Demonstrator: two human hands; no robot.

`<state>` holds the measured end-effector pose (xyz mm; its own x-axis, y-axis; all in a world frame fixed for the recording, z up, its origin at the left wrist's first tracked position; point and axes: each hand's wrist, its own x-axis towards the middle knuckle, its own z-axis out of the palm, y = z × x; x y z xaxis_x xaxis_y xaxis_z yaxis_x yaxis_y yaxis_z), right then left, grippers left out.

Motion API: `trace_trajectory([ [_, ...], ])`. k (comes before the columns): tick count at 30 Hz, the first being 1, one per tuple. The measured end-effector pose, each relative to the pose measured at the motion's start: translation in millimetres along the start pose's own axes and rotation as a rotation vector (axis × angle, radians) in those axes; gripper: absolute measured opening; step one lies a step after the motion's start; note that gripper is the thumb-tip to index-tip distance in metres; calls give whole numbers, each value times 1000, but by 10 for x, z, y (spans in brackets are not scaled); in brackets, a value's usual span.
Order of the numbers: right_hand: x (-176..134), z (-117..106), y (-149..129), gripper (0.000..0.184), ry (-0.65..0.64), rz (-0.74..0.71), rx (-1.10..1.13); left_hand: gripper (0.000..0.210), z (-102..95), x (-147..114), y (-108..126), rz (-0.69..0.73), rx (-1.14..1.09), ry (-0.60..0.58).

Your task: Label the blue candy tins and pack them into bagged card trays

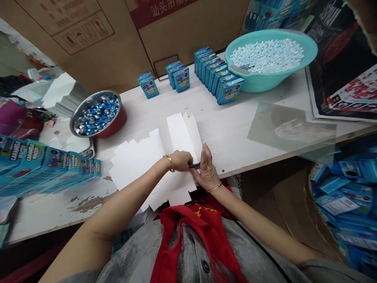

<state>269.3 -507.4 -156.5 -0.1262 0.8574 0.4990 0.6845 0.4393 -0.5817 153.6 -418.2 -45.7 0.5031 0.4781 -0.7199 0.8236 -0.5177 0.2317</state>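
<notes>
White unfolded carton blanks [176, 188] with notched edges lie overlapping on the table in front of me. One carton blank [180, 133] is partly folded, its side panels standing up. My left hand [182, 160], with a gold bracelet on the wrist, has its fingers curled over the near end of that folded blank. A narrow dark and blue edge shows beneath those fingers. Against the same end, from the right, comes my right hand [207, 173], its fingers stretched upward and its thumb apart, close to the left fingertips.
A steel bowl [123, 118] of small blue-and-silver pieces stands left. Filled blue boxes stand in rows [218, 74] at the back and stacks [53, 165] at left. A turquoise basin [265, 80] holds pale candies. A clear sheet [277, 122] lies right; an open carton of blue boxes [347, 196] is below.
</notes>
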Motion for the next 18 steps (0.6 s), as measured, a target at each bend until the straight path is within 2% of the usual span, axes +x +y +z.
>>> trace_trajectory([
  [4, 43, -51, -12, 105, -26, 54, 111, 18, -100, 48, -121, 12, -83, -92],
  [7, 109, -103, 77, 106, -19, 192, 318, 22, -77, 22, -130, -21, -161, -66],
  [10, 255, -172, 267, 90, -89, 276, 382, 19, 43, 0, 58, -38, -112, 49],
  [13, 447, -305, 471, 66, -267, 218, 200, 16, 169, -24, 331, 31, -64, 123],
  [15, 545, -430, 568, 62, -405, 155, 30, 20, 174, -68, 409, 167, -84, 201],
  [16, 575, -495, 600, 64, -466, 118, -53, 22, 142, -96, 388, 234, -111, 279],
  [18, 594, -606, 626, 69, -542, 32, -200, 29, 22, -142, 216, 292, -138, 524],
])
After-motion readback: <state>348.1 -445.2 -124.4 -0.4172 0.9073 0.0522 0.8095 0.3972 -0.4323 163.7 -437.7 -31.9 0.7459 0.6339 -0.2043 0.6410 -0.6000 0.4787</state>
